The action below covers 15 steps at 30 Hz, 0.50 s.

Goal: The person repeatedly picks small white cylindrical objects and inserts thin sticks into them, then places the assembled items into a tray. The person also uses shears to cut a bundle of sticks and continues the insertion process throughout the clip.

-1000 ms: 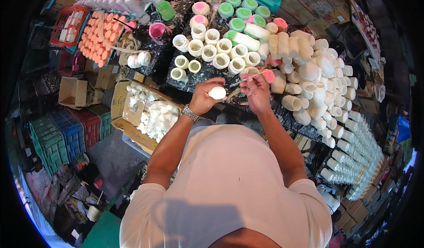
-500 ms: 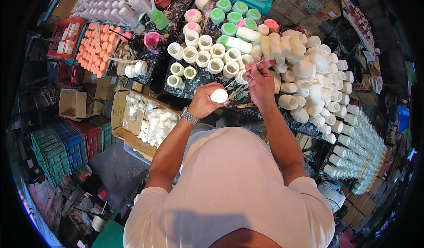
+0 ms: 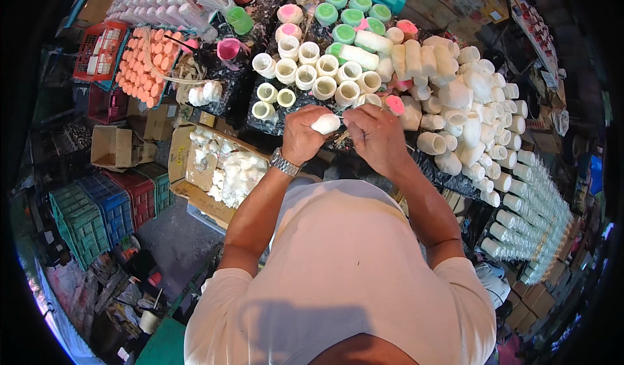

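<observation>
My left hand (image 3: 304, 136) grips a small white candle-like piece (image 3: 325, 124) just above the near edge of a dark table (image 3: 242, 98). My right hand (image 3: 376, 136) is beside it, fingers pinched at the piece's top, apparently on a thin wick or stick that is too small to make out. A wristwatch (image 3: 284, 163) sits on my left wrist. Right behind my hands stand several round white moulds (image 3: 323, 76) in rows, open ends up.
Green (image 3: 351, 17) and pink-topped (image 3: 290, 14) cylinders stand at the table's far side. Many white candles (image 3: 478, 115) pile to the right. A cardboard box of white pieces (image 3: 224, 170) sits low at left, beside coloured crates (image 3: 107, 209) and orange candles (image 3: 138, 66).
My two hands have come closer together over the white piece, and my right hand has dropped from the moulds toward my left. The view has shifted slightly.
</observation>
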Motion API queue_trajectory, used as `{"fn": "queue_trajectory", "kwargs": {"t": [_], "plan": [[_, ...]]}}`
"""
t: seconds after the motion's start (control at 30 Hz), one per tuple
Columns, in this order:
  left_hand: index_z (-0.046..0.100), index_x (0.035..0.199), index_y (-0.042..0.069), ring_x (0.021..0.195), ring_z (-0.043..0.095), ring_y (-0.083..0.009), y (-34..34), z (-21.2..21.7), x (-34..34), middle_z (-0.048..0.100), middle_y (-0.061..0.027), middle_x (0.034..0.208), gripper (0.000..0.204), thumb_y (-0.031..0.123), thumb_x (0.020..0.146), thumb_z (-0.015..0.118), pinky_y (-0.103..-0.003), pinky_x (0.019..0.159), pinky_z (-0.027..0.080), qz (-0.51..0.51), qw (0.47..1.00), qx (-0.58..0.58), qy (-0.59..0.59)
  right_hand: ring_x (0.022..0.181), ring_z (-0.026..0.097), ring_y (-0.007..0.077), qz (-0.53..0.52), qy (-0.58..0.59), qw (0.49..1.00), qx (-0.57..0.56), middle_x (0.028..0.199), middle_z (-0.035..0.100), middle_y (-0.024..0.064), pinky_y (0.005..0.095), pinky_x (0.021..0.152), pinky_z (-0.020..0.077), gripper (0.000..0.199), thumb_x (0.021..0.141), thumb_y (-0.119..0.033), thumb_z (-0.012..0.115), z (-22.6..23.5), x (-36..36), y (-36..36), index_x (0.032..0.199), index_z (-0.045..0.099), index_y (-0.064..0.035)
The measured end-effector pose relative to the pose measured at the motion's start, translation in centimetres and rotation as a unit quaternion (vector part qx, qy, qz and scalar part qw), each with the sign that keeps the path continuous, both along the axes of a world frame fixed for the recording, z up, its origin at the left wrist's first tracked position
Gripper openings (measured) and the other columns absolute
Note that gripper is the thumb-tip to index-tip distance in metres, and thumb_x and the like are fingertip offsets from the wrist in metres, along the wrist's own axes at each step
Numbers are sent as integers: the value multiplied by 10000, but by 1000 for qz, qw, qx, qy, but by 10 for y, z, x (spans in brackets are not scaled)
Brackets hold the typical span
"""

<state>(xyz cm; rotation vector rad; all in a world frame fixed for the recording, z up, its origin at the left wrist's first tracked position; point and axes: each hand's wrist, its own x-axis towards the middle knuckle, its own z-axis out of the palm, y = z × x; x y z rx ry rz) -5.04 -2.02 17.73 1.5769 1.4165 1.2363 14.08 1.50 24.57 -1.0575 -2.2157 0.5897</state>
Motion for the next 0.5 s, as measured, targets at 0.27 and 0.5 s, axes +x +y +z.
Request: {"fn": "queue_trajectory", "kwargs": {"t": [0.27, 0.5], "plan": [[762, 968, 9, 874, 733, -284, -2, 2, -2, 759, -139, 951, 264, -49, 711, 772, -362, 798, 573, 16, 999, -10, 31, 685, 638, 274, -3, -65, 997, 51, 745, 568, 59, 417, 582, 525, 111, 764, -89, 735, -12, -13, -11, 815, 636, -92], [722, 964, 46, 958, 676, -332, -4, 1, -3, 732, -111, 973, 246, 44, 718, 725, -432, 882, 489, 6, 982, 67, 175, 702, 651, 275, 12, -152, 986, 62, 761, 579, 79, 410, 601, 536, 66, 768, -90, 681, -14, -18, -17, 807, 639, -58]]}}
